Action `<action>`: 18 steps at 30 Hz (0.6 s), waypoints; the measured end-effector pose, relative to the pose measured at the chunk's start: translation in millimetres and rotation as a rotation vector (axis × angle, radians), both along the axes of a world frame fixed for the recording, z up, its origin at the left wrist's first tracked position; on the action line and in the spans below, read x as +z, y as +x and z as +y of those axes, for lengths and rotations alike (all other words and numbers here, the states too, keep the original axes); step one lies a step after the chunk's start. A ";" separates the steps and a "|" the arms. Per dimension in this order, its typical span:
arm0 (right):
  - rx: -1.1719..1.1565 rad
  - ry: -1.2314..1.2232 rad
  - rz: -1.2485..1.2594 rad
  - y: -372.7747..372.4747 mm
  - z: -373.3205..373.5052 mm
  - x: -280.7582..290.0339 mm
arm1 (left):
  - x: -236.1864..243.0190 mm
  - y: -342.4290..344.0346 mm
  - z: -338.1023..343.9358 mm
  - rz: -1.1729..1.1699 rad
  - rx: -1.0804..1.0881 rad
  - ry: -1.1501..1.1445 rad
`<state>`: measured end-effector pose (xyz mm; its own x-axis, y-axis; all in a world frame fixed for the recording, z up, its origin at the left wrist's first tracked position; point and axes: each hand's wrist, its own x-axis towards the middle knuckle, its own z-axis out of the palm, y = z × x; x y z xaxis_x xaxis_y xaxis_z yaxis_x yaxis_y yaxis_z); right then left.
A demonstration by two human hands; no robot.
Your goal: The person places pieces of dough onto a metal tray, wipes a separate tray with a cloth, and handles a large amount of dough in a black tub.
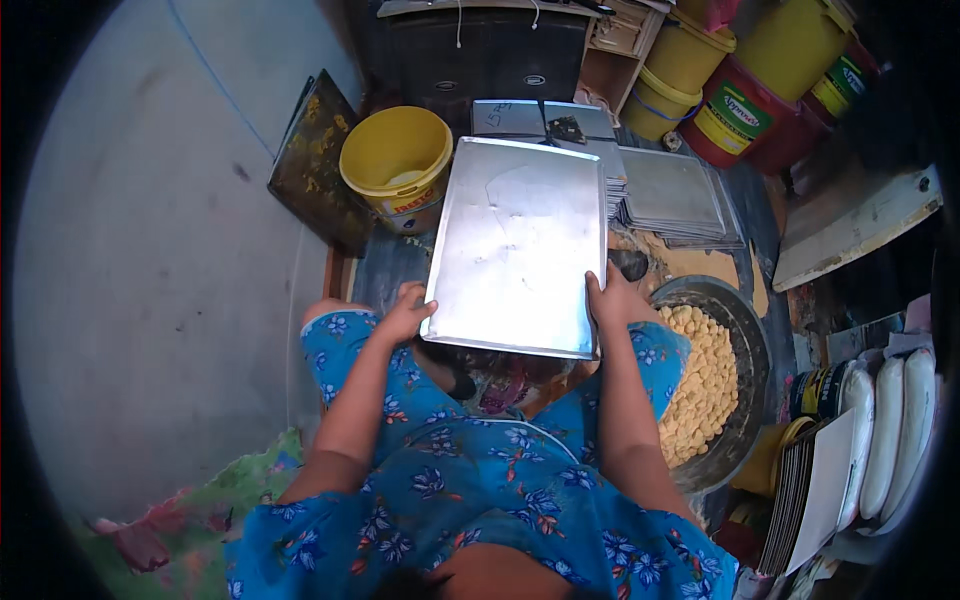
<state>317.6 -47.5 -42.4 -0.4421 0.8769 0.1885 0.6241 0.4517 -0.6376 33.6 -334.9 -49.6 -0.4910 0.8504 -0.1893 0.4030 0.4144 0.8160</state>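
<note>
A shiny metal baking tray (515, 245) with a low raised rim is held up in front of my lap. My left hand (405, 314) grips its near left corner, the thumb lying over the rim. On the opposite side my right hand (613, 302) clasps the right edge, thumb on top and the other fingers mostly hidden. The tray's surface is bare, with a few dents and scratches. Beside my right knee sits a wide dark basin (752, 385) holding a heap of small yellowish dough pieces (697, 385).
A yellow bucket (432, 195) stands beyond my left knee, near a dark stained board (315, 165). Stacked trays (675, 192) lie at the far right. Several lidded buckets (735, 112) fill the back right corner. White filled bags (882, 435) and upright sheets (815, 490) stand at right.
</note>
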 end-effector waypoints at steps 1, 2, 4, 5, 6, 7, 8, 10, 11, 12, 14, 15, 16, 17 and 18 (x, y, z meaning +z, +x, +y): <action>-0.032 -0.096 0.111 0.7 2.9 -10.8 | -5.4 -1.0 1.4 0.009 0.004 0.083; -0.023 -0.090 0.135 3.9 9.1 -21.9 | -4.4 -1.2 4.7 0.035 0.003 0.103; -0.033 -0.055 0.212 8.2 16.8 -37.5 | -1.8 1.1 9.1 0.036 -0.007 0.117; -0.031 -0.018 0.286 11.2 18.7 -41.7 | 0.0 2.2 11.2 0.035 -0.005 0.132; -0.043 -0.014 0.284 15.3 23.0 -44.9 | 1.4 3.1 16.3 0.032 -0.016 0.134; -0.038 -0.005 0.198 11.1 20.0 -35.4 | 1.7 3.1 15.3 0.048 0.011 0.129; -0.038 0.006 0.112 8.9 17.2 -23.1 | 2.4 3.8 16.4 0.063 0.034 0.125; -0.025 0.023 0.006 9.0 9.1 3.8 | 7.7 5.2 13.5 0.079 0.030 0.059; -0.010 0.045 -0.098 10.9 4.1 14.2 | 11.3 6.2 12.8 0.096 0.026 -0.001; -0.028 0.104 -0.074 11.5 -2.2 18.9 | 14.5 7.2 12.4 0.096 0.010 -0.005; -0.062 0.061 -0.080 18.5 -6.2 24.9 | 21.9 11.1 15.3 0.101 -0.017 -0.015; -0.075 0.020 -0.081 23.3 -6.5 27.7 | 26.5 11.8 16.9 0.098 -0.055 -0.021; -0.044 0.007 -0.181 23.4 -9.1 37.0 | 34.2 10.4 15.7 0.172 -0.063 -0.148; -0.020 -0.010 -0.282 26.3 -9.1 47.9 | 41.6 10.7 17.0 0.250 -0.079 -0.271; 0.038 -0.082 -0.307 36.4 -6.0 54.4 | 48.4 13.8 15.3 0.347 -0.048 -0.250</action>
<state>354.0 -53.5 12.0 -0.5002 0.8654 -0.0296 0.7766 0.4332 -0.4575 47.4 -319.6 -1.2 -0.5232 0.8224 -0.2235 0.6591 0.5567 0.5057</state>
